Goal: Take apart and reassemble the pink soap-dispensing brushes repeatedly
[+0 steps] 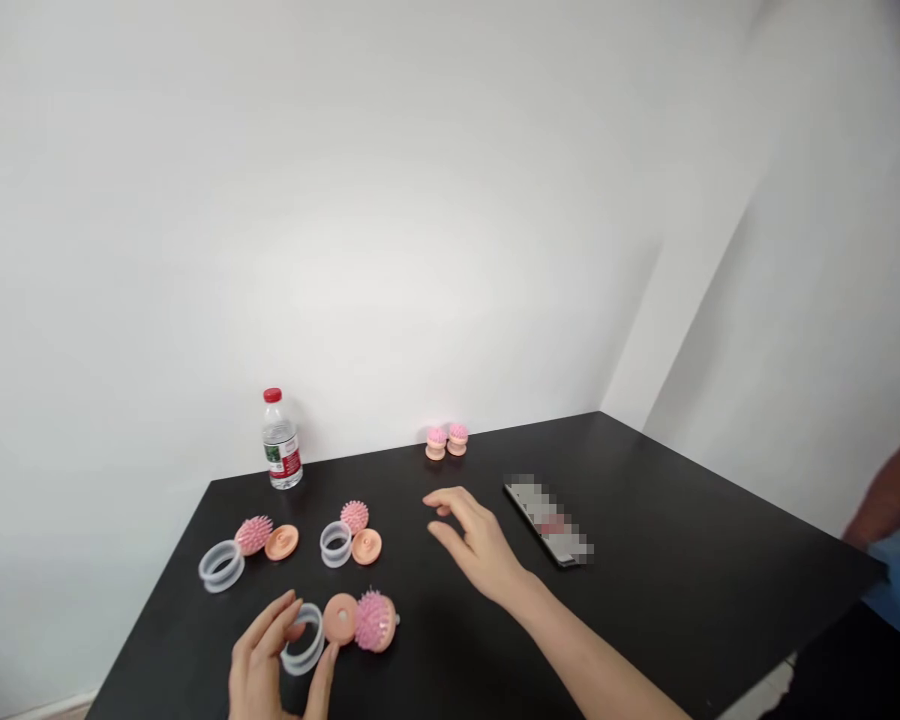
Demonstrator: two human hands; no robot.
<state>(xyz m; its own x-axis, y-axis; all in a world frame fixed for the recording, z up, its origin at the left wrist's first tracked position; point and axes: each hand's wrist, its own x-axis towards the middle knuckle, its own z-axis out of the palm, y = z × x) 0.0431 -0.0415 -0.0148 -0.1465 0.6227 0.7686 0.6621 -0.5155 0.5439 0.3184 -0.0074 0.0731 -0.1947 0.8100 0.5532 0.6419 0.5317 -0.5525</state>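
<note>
While the left hand grips a clear plastic ring between thumb and fingers, the right hand is open, fingers curved, holding nothing above the black table. Just beside the ring lie a peach disc and a pink spiked massage head; a second set and a third set lie farther off, and a blurred flat object lies near the right hand.

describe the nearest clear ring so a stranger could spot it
On the black table, find the three clear rings. The nearest ring sits near the front edge, and unlike the other two it is held in the left hand.
</note>
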